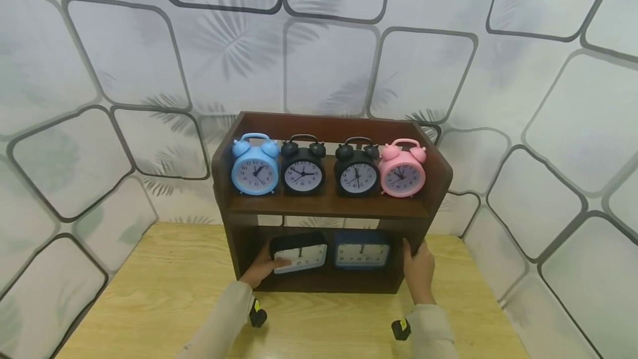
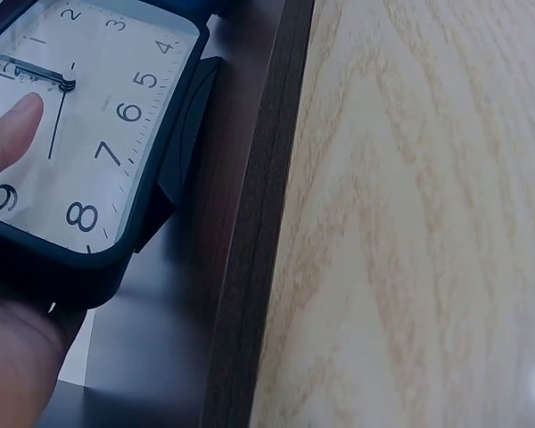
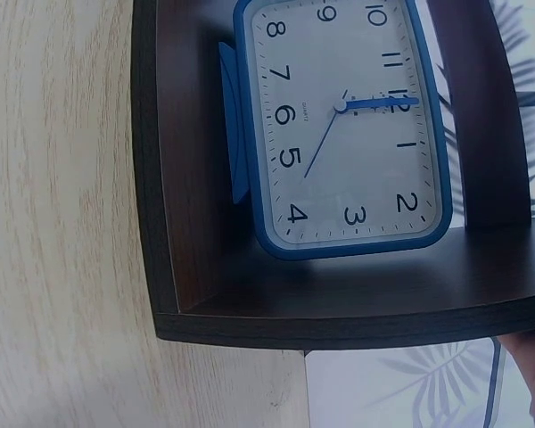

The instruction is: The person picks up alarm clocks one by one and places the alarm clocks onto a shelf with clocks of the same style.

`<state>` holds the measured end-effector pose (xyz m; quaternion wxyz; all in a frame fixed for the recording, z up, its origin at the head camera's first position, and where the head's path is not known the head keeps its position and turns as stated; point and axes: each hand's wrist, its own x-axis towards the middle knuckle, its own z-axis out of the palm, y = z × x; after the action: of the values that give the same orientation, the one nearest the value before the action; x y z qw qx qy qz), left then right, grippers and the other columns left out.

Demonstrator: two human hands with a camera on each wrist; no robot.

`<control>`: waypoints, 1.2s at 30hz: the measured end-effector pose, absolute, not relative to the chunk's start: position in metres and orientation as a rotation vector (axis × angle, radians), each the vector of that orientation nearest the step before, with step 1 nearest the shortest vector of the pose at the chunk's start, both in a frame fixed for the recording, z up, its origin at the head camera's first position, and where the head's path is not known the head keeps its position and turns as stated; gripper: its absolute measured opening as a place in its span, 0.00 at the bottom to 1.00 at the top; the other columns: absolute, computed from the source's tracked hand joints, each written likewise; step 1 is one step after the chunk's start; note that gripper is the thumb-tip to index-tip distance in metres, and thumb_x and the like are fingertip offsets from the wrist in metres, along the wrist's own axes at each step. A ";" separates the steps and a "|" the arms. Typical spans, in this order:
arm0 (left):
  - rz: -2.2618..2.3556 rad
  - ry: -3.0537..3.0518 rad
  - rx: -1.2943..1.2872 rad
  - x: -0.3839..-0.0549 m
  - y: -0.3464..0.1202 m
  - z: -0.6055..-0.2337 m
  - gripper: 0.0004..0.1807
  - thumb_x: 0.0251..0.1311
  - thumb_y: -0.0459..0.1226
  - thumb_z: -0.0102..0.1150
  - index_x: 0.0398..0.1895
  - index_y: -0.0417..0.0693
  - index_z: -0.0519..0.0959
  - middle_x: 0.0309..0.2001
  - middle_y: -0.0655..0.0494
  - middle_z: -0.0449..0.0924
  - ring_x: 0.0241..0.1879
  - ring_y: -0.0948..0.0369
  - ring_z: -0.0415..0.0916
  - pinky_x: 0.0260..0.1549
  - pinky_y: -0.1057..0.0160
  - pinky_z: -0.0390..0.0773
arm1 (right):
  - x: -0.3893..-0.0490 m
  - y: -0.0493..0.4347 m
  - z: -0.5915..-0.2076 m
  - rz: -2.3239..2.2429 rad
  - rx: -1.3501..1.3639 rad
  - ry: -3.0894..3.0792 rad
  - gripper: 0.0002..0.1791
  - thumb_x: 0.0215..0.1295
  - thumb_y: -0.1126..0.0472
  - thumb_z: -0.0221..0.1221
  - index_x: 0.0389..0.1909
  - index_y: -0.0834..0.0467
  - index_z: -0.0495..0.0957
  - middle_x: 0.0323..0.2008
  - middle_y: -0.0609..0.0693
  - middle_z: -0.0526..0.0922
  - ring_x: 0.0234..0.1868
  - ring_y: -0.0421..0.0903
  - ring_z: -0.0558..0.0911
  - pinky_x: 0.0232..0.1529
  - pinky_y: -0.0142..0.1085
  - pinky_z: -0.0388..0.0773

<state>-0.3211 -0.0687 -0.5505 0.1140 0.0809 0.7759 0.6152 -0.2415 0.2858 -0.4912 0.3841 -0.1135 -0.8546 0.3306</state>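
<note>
My left hand (image 1: 260, 268) grips a black rectangular desk clock (image 1: 301, 258) by its left end, thumb across the white face. This clock stands tilted, its left side lower, on the bottom level of a dark brown wooden shelf (image 1: 324, 207). In the left wrist view, the thumb (image 2: 13, 134) lies on the dial and the other fingers are mostly hidden behind the case. My right hand (image 1: 420, 271) holds the shelf's right side panel near the bottom, its fingers partly hidden. A blue rectangular clock (image 3: 374, 169) stands upright on the same level, to the right of the black one.
Along the upper level stand a light blue twin-bell alarm clock (image 1: 255, 168), two black ones (image 1: 303, 169) and a pink one (image 1: 402, 172). The shelf rests on a light wood table (image 1: 164, 287) against patterned walls (image 1: 329, 65).
</note>
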 end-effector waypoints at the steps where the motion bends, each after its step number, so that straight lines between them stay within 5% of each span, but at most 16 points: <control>1: 1.804 2.270 0.239 -0.322 -0.069 -0.550 0.54 0.50 0.35 0.68 0.72 0.34 0.41 0.73 0.31 0.38 0.71 0.36 0.38 0.65 0.35 0.49 | -0.242 0.286 -0.491 0.845 -0.287 -2.178 0.16 0.62 0.65 0.57 0.39 0.77 0.71 0.30 0.78 0.78 0.32 0.74 0.78 0.32 0.60 0.72; 21: 1.832 2.250 0.294 -0.328 -0.073 -0.550 0.52 0.50 0.32 0.67 0.72 0.37 0.43 0.72 0.32 0.41 0.71 0.37 0.42 0.65 0.36 0.51 | -0.243 0.288 -0.492 0.835 -0.274 -2.176 0.16 0.62 0.64 0.57 0.40 0.77 0.71 0.32 0.77 0.79 0.33 0.74 0.79 0.34 0.60 0.73; 28: 1.873 2.276 0.285 -0.329 -0.073 -0.553 0.50 0.50 0.30 0.67 0.71 0.36 0.45 0.67 0.32 0.54 0.66 0.38 0.55 0.65 0.39 0.54 | -0.241 0.286 -0.490 0.842 -0.279 -2.186 0.16 0.62 0.64 0.57 0.40 0.76 0.71 0.32 0.77 0.79 0.34 0.73 0.79 0.34 0.60 0.74; 36: 1.832 2.303 0.269 -0.331 -0.075 -0.554 0.53 0.50 0.33 0.68 0.72 0.35 0.42 0.71 0.32 0.44 0.70 0.37 0.46 0.66 0.37 0.49 | -0.241 0.286 -0.490 0.846 -0.292 -2.204 0.16 0.63 0.64 0.57 0.40 0.76 0.71 0.32 0.77 0.79 0.34 0.73 0.79 0.34 0.60 0.74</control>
<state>-0.3305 -0.0749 -0.5542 0.0931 0.0905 0.7759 0.6173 -0.2410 0.2858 -0.4899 0.3722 -0.1141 -0.8600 0.3299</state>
